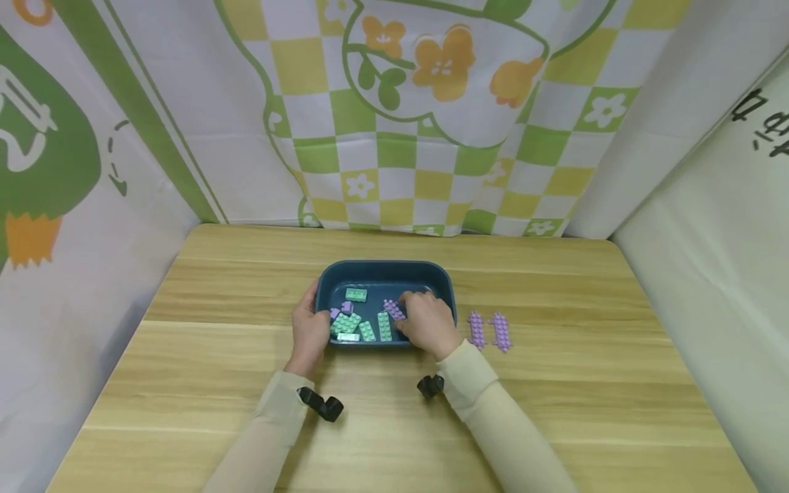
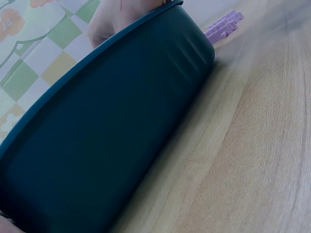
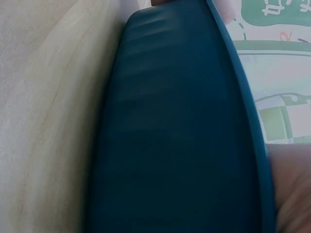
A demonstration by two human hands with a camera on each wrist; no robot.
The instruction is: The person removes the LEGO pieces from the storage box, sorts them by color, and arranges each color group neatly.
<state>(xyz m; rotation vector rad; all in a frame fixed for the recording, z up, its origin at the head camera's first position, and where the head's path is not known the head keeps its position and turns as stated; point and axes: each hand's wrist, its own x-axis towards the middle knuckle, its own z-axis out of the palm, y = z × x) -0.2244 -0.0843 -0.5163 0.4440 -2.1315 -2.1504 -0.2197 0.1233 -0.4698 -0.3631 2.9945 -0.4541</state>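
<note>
A dark blue rectangular basin [image 1: 385, 268] stands on the wooden table in the head view. My left hand [image 1: 310, 332] grips its left end, thumb at the rim and fingers along the outer wall. Over the right end my right hand [image 1: 430, 323] reaches inside, thumb and fingertips around a purple studded building block [image 1: 393, 310]. Also in the basin are several mint green building blocks [image 1: 385, 326] and small purple blocks [image 1: 347, 308] toward the left. In both wrist views the basin's outer wall [image 2: 112, 111] fills most of the picture, hiding the blocks inside.
Two long purple studded pieces [image 1: 477, 330] lie side by side on the table [image 1: 573, 383], just right of the basin. A printed checkered cloth [image 1: 431, 157] hangs behind the table's far edge. Pale cloth walls flank both sides.
</note>
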